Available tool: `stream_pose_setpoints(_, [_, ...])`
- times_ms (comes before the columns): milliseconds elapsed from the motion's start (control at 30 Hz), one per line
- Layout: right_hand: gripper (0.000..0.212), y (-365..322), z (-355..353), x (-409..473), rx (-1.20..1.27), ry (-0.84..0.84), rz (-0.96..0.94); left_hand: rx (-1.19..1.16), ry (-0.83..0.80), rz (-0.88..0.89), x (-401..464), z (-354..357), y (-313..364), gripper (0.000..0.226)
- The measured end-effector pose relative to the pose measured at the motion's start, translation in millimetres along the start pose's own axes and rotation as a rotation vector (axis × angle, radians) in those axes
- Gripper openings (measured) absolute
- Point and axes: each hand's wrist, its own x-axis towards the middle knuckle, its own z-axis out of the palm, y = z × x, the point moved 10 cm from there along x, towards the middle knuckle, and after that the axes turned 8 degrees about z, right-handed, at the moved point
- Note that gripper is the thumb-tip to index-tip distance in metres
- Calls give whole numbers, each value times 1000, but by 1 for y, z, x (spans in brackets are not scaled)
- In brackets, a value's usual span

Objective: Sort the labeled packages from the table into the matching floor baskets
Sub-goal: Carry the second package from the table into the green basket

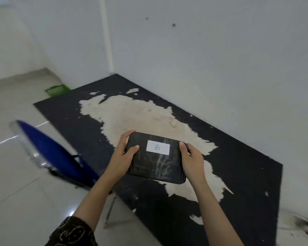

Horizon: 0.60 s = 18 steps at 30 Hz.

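Hands grip the black package [156,158] by its two short ends above the worn table [247,167], left hand [122,158] and right hand [191,158] each wrapped around an edge with thumbs on top. Its slick wrap looks slippery and its rounded corners suggest a firm but padded, fairly light load, so the end-on clamp seems sound. A white label [158,147] reads "B"; beyond the table's far corner, a green basket [56,90] sits on the floor, its lettering not visible.
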Motion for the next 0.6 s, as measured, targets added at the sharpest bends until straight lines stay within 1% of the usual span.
stream_pose_setpoints(100, [37, -29, 57, -38, -81, -100, -124, 19, 123, -8, -42, -76, 10, 41])
stream_pose_setpoints(233, [37, -49, 149, -106, -227, -276, -257, 87, 393, -45, -129, -200, 24, 42])
stream_pose_setpoints(333, [24, -59, 222, -164, -321, -439, -358, 115, 569, -72, -204, -280, 33, 42])
stream_pose_setpoints(433, [14, -68, 284, -224, -340, -590, -410, 152, 683, -120, -274, -339, 38, 42])
stream_pose_setpoints(600, [9, -91, 373, -303, -404, -766, -511, 151, 842, -198, -367, -410, 36, 45])
